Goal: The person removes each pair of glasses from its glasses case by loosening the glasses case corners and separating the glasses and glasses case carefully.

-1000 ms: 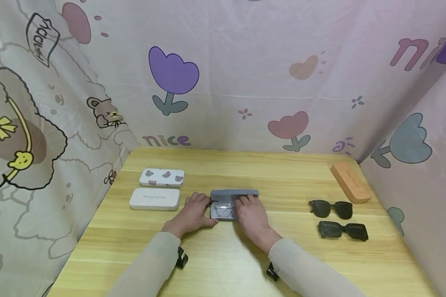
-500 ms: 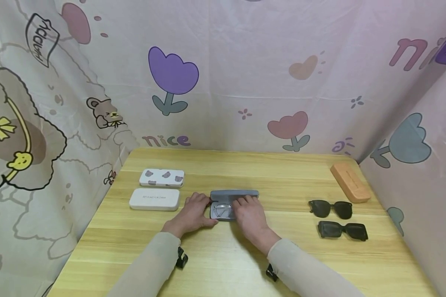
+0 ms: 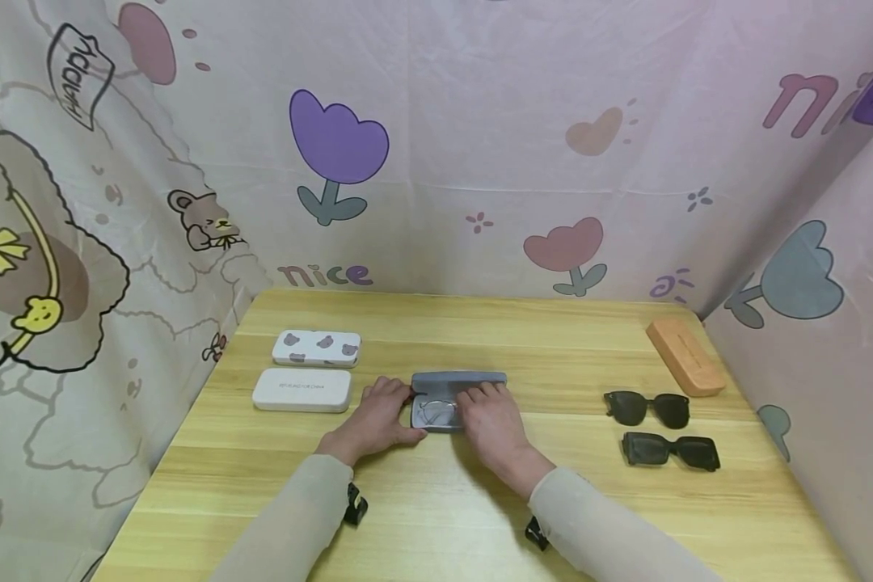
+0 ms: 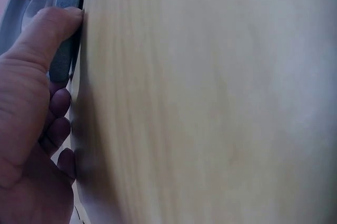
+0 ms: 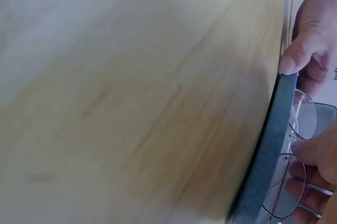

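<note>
A grey-blue glasses case (image 3: 460,377) lies open on the table, lid toward the back. Round its left end, my left hand (image 3: 380,416) grips it, the thumb on the front rim (image 4: 67,24) and the other fingers beyond the end. Wire-framed eyeglasses (image 3: 436,413) with clear lenses lie within the case. My right hand (image 3: 493,424) reaches into the right half and covers part of them. In the right wrist view, its thumb and fingers pinch the eyeglasses (image 5: 284,182) near the bridge, with thin temples showing behind the lenses.
On the left are a white case (image 3: 302,390) with lettering and a bear-print case (image 3: 317,348) behind it. At the right lie two pairs of dark sunglasses (image 3: 647,411), (image 3: 671,452), below an orange-brown case (image 3: 686,356). A printed curtain (image 3: 451,145) hangs behind the wooden table (image 3: 436,509).
The eyeglasses in the case have tipped flatter, their left lens showing narrower than before. My right hand has shifted only slightly, while my left hand and the case stay put.
</note>
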